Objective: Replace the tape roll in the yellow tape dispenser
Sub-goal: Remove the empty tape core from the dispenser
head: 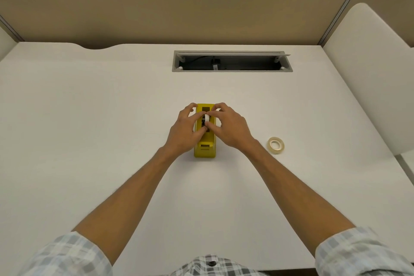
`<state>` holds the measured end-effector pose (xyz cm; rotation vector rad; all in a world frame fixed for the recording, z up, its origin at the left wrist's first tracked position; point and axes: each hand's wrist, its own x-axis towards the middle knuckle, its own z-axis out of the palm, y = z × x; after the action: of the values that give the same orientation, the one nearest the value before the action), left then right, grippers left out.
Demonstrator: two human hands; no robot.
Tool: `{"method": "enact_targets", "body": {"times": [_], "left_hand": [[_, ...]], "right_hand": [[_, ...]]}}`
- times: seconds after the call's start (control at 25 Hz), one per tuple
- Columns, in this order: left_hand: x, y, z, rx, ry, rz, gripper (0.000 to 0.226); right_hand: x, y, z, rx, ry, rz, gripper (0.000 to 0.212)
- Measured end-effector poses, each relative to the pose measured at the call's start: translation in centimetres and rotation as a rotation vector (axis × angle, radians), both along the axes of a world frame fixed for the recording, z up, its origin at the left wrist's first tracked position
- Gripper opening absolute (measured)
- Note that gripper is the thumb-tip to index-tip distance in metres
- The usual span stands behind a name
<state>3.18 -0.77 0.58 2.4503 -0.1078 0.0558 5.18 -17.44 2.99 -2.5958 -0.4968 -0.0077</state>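
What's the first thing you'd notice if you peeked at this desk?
Two hands, the left hand and right hand, meet over a bright yellow tape dispenser mid-desk, pinching the white roll in it. A spare tape roll lies alone to the right.

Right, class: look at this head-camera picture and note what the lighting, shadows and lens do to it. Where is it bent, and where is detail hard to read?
Head view: even, soft light, with only a faint shadow by the tape roll; no glare on the desk; the wide lens bows the partition; the roll in the dispenser is largely hidden by the left hand and right hand.
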Motion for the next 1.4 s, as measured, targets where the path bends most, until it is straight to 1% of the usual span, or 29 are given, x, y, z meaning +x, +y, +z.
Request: {"method": "enact_targets", "body": {"times": [0.32, 0.76, 1.2, 1.4], "left_hand": [[0.0, 0.1, -0.5, -0.004, -0.011, -0.006, 0.046], [0.0, 0.5, -0.3, -0.013, 0.004, -0.015, 0.057], [-0.4, 0.5, -0.7, -0.014, 0.020, -0.026, 0.057], [-0.4, 0.4, -0.7, -0.009, 0.029, -0.020, 0.058]], "right_hand": [[0.2, 0.0, 0.0, -0.008, -0.005, 0.004, 0.034], [0.4, 0.1, 0.6, -0.067, 0.022, 0.046, 0.048], [1.0, 0.4, 1.3, -0.127, -0.017, 0.047, 0.042], [0.9, 0.3, 1.4, -0.095, -0.024, 0.055, 0.040]]}}
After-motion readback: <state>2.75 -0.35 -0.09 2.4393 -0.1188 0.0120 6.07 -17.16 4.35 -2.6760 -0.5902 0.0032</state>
